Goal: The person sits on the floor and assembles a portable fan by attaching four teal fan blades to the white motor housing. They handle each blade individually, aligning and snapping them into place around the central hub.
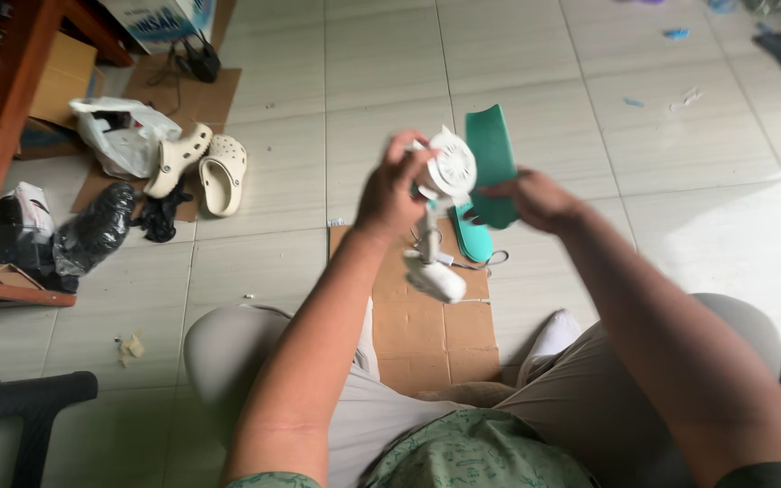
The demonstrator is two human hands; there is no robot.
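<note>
Left hand: the left hand point(394, 190) is raised at the centre of the frame, its fingers curled and pinched on the rim of the small white fan point(449, 170).
Right hand: the right hand point(528, 199) is held just right of centre, fingers closed around the lower part of the green curved piece point(492, 155); the exact fingertip placement cannot be told because of blur.
Fan position: the fan is held in the air above the cardboard sheet point(427, 325), round head uppermost, with a slim stem and a white base point(434, 278) hanging below it.
Strap: a thin grey loop point(490, 262) is seen trailing beside the base.
Second green piece: another teal piece point(472, 239) is seen lying on the cardboard, partly hidden behind the fan stem.
Risk, drop: since the fan is gripped only at the head, the hanging base could be swung and the fan let slip onto the tiled floor point(680, 181).
Risk, snag: the loop could be caught on the green piece as the two are brought together.
Risk, strain: the thin stem could be bent if the head is twisted against the base's weight.
Surroundings: a pair of cream clogs point(201, 163) and dark bags point(92, 230) are seen at the left, well apart from the hands.
</note>
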